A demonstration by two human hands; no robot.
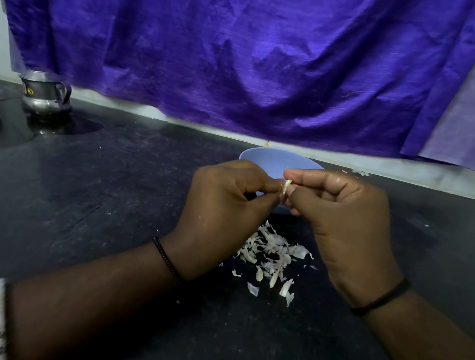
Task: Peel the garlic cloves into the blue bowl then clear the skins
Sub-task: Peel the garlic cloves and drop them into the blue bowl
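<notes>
Peeling was the step in hand, we judged — both hands were up over the counter w/ one garlic clove pinched between them. Our left hand had its thumb and forefinger curled onto the clove's left side; our right hand gripped it from the right, fingers curled in, thumb on top. The clove sat just in front of the blue bowl, near its rim, not yet inside.

Next move, as we read it: strip off whatever skin clung on, then carry the clove a short way fwd and drop it in the bowl. Needed a fingernail under the papery edge, w/o crushing the clove.

The clove looked small, pale cream, only a sliver showing betw. the fingertips — we couldn't tell how much skin was left on it. A heap of white skins lay on the dark counter below the hands, so clearing was still undone. Bowl contents were hidden from us.
</notes>
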